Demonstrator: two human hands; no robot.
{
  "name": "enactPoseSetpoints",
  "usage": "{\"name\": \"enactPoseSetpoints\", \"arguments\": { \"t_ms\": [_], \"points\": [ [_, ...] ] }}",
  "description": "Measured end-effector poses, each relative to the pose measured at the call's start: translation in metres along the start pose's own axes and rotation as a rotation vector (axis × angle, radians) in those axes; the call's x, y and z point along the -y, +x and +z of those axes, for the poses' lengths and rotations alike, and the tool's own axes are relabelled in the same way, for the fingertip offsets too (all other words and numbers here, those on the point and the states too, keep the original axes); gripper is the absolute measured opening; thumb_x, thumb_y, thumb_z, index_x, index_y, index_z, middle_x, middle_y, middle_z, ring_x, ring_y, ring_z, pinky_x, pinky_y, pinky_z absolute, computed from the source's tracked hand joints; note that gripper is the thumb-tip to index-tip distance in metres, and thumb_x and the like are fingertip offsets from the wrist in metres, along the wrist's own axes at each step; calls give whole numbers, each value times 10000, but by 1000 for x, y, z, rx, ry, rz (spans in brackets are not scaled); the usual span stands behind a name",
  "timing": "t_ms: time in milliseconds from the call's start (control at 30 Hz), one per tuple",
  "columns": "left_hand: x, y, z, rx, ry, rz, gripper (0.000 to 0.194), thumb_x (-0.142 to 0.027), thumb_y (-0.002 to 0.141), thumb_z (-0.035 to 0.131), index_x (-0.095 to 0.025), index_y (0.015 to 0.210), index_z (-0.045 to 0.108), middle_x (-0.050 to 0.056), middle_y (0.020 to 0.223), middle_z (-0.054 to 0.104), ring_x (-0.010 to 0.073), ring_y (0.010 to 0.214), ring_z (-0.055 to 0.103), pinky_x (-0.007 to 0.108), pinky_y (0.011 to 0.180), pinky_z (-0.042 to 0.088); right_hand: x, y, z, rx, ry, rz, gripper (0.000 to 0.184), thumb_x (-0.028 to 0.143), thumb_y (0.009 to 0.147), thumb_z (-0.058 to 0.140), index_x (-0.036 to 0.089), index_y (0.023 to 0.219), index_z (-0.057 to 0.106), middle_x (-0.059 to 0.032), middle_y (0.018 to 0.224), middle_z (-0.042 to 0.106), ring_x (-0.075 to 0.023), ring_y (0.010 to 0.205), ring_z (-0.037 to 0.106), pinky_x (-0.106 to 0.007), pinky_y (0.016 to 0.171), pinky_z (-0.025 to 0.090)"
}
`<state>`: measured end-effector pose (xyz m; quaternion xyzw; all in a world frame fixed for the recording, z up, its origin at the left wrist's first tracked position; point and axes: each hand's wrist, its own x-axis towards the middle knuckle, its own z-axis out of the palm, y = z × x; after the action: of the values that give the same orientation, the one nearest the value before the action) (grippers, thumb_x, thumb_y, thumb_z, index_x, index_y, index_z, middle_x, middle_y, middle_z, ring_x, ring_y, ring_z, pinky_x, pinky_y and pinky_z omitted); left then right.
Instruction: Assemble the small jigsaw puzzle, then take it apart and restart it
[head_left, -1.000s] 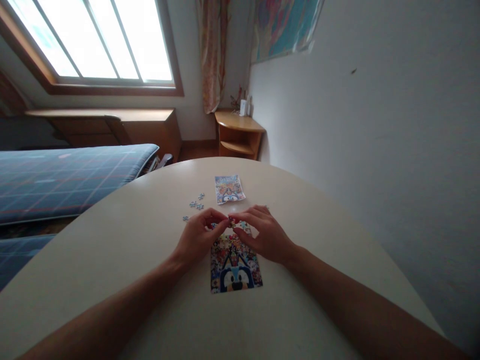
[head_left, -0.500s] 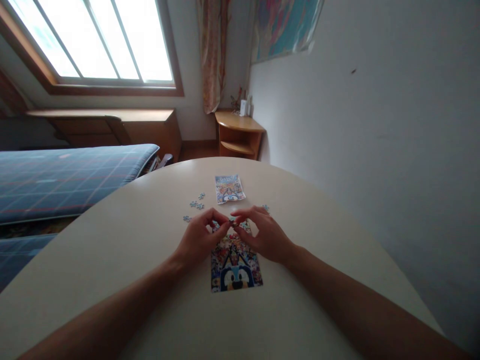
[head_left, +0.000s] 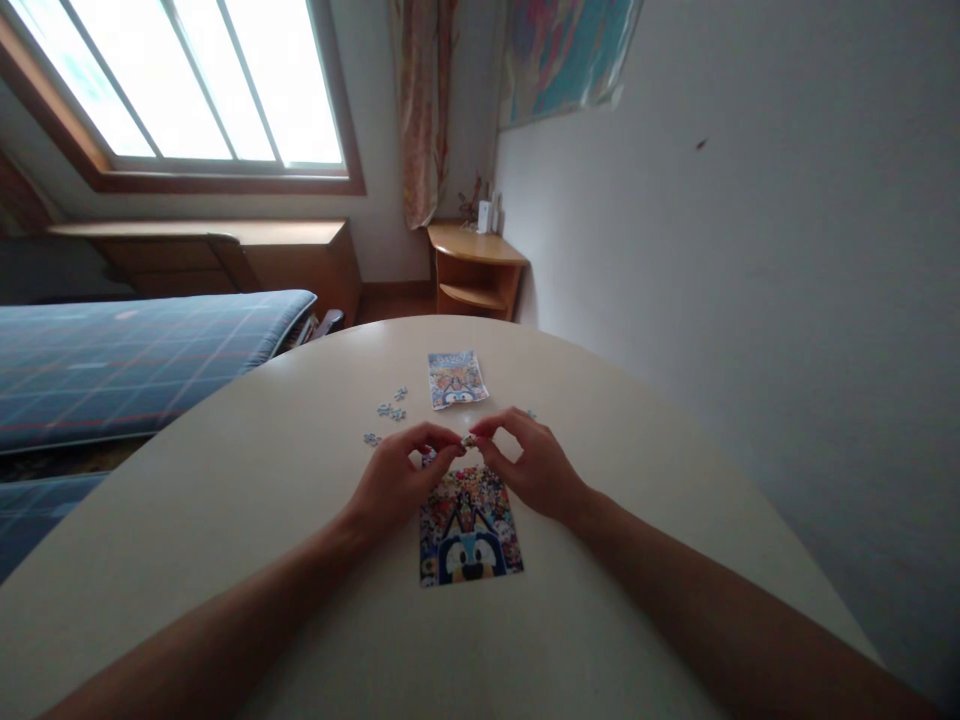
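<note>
A small puzzle piece (head_left: pixel 469 441) is pinched between the fingertips of both hands, just above the top of a jigsaw puzzle (head_left: pixel 472 535). My left hand (head_left: pixel 401 470) is closed on it from the left, thumb against forefinger. From the right, my right hand (head_left: pixel 534 468) grips it the same way. The partly assembled puzzle shows a blue cartoon dog's face along its lower edge, with a crowd of tiny figures above. My fingers partly cover its upper corners.
Several loose pieces (head_left: pixel 391 411) lie face down on the cream round table (head_left: pixel 300 600), left of the hands. Another piece (head_left: pixel 532 413) sits behind my right hand. A picture sheet (head_left: pixel 456 380) lies farther back. Beyond the table are a checked mattress (head_left: pixel 150 350) and a corner shelf (head_left: pixel 480 245).
The fingertips have shifted slightly, and the piece between them now shows more of its light, coloured face. My right forefinger has bent inward onto it. The puzzle stays in place.
</note>
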<state>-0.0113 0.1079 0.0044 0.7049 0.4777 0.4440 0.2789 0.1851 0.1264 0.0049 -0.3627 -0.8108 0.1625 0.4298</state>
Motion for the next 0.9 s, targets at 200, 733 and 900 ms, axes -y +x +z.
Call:
{"name": "enactPoseSetpoints", "arguments": {
  "t_ms": [200,733,900],
  "points": [
    [1,2,-2,-16,35,20,139,-250,831,612,-219,880,738,14,814,764,175,741,679,309,745,541,1,0,-1,21,13,-9,185,186,872,627,218,1050,670,-28,884,721,-167,845,662,-337,810,519],
    [-8,-5,-12,-24,230,77,124,-248,860,642,-235,909,755,8,813,753,176,725,642,301,708,508,0,3,-1,100,-7,-39,148,211,816,724,216,963,705,-25,870,745,-186,857,662,-366,876,464],
    [-3,-17,-21,-12,280,267,122,-254,909,628,-240,959,738,34,873,752,194,832,664,318,778,521,3,1,1,122,-5,-71,150,188,799,720,222,945,710,-16,865,754,-184,849,667,-360,882,445]
  ]
}}
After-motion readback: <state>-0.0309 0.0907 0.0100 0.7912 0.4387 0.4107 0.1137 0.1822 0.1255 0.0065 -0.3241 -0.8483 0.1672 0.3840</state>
